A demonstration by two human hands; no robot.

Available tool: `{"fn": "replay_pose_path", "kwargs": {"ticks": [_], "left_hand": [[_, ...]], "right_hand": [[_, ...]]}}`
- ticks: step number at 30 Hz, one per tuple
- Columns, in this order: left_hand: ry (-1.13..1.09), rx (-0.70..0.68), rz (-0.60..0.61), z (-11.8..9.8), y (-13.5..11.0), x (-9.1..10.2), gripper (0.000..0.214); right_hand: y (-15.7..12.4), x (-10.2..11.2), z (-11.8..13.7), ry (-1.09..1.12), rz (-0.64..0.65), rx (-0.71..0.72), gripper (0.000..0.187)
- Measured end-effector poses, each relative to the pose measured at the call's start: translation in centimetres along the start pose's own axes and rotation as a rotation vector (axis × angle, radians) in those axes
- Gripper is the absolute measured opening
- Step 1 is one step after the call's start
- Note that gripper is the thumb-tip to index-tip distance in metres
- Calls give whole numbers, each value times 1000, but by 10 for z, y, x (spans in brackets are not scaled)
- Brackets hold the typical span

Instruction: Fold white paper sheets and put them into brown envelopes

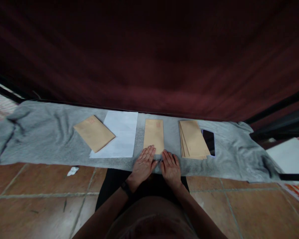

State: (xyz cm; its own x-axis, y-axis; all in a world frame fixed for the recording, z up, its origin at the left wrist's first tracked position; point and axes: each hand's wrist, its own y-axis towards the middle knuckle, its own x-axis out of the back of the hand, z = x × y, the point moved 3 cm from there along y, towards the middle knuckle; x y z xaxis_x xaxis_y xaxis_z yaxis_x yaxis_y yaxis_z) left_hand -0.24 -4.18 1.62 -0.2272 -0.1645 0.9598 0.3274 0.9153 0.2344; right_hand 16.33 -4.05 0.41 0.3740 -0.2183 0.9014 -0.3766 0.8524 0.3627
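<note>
A brown paper envelope (153, 134) with a faint reddish stamp mark lies upright in front of me on the grey cloth (171, 129). My left hand (145, 162) rests flat on its lower left corner, fingers stretched out. Beside it, my right hand (170, 167) lies with fingers extended at the envelope's lower right corner. A small dark thing between the two hands is too little to make out. To the left, another brown envelope (94, 133) sits slanted, partly over white paper sheets (123, 134). A fanned stack of brown envelopes (193, 137) is on the right.
A phone (209, 142) with a dark screen lies partly under the right-hand stack. Behind the narrow cloth-covered surface hangs a dark red curtain (149, 73). Below is a tiled floor (49, 205) with a crumpled white scrap (73, 171). A white board-like sheet (290, 156) is at far right.
</note>
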Motion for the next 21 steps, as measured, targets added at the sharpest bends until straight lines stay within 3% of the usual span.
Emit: {"fn": "replay_pose_path", "kwargs": {"ticks": [8,21], "left_hand": [[17,55,8,10,-7,4,65],[6,74,22,8,-8,8,66]], "right_hand": [[0,5,1,7,5,13,44],[3,9,3,35,45,50,49]]}}
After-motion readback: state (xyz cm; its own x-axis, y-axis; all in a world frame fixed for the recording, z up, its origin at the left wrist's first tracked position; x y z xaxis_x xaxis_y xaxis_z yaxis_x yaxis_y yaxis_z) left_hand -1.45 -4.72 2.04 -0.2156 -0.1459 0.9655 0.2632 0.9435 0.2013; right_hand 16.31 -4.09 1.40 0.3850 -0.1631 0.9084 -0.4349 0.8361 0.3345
